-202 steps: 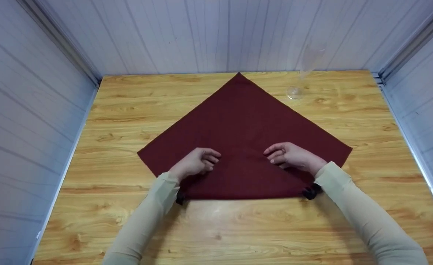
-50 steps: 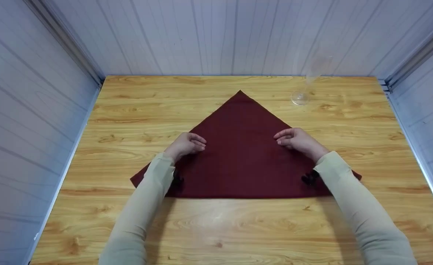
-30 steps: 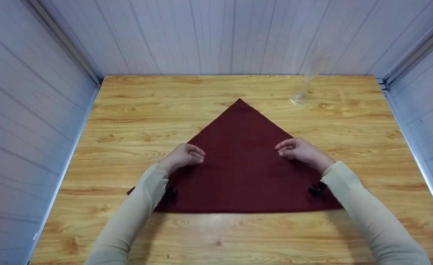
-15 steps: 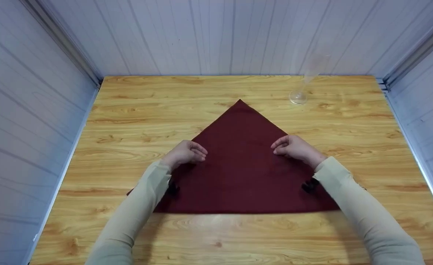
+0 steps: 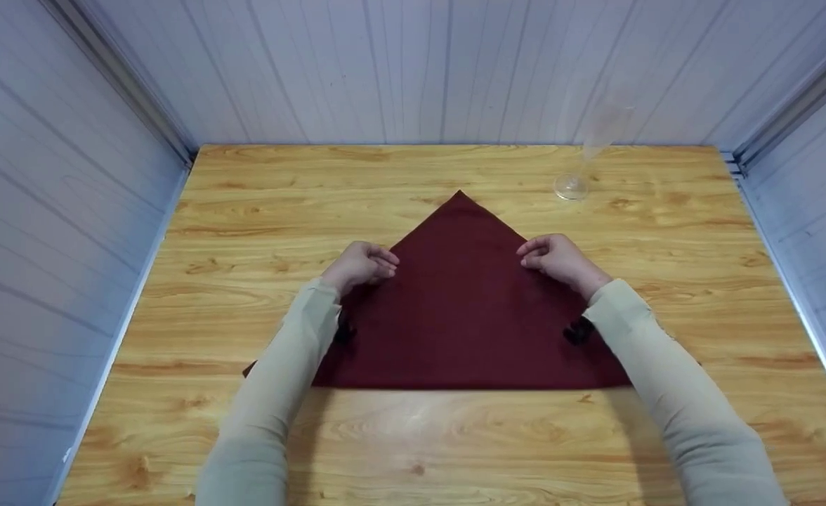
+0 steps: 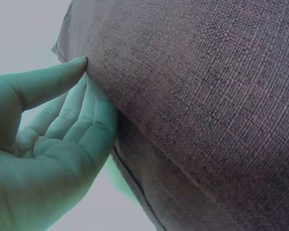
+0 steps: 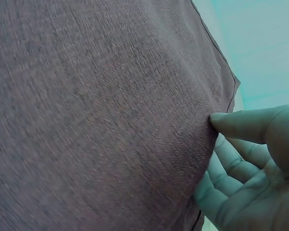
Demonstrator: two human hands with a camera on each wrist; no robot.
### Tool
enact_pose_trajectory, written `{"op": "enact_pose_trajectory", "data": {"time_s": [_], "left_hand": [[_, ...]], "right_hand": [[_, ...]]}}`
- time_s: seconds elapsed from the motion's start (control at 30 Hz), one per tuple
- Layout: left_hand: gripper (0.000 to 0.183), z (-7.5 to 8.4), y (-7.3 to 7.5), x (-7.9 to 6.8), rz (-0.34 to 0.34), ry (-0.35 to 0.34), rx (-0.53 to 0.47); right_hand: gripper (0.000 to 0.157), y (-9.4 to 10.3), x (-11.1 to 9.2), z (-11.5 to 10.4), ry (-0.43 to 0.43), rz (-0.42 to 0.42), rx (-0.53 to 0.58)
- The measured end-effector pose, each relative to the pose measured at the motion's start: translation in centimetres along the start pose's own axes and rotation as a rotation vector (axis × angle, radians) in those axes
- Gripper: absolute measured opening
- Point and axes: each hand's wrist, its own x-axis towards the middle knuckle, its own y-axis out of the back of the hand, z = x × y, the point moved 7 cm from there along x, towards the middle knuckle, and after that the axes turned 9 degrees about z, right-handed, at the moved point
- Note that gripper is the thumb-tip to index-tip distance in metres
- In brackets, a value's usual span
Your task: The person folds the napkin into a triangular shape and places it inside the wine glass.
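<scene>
In front of the maroon cloth (image 5: 459, 323) I see wood-grained desk (image 5: 416, 446). The cloth lies on it as a triangle, straight edge nearest, tip away. I have the left hand (image 5: 361, 266) at the cloth's left slanting edge and the right hand (image 5: 559, 260) at its right, thumb and fingers of each pinching fabric. Beyond the cloth, to its right, stands a clear stemmed glass (image 5: 572, 187).

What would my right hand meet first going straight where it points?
The dark red triangular woven cloth, whose edge your right hand pinches, lies directly ahead; beyond it, perhaps your left hand, though depth is unclear.
</scene>
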Motion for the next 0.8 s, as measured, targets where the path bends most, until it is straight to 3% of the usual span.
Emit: {"op": "enact_pose_trajectory", "data": {"time_s": [0.27, 0.8], "left_hand": [[0.026, 0.1, 0.4, 0.6, 0.022, 0.007, -0.029], [0.028, -1.0, 0.3, 0.1, 0.011, 0.019, -0.018]], "right_hand": [[0.023, 0.1, 0.8, 0.0, 0.013, 0.041, -0.003], [0.027, 0.6, 0.2, 0.7, -0.027, -0.026, 0.064]]}}
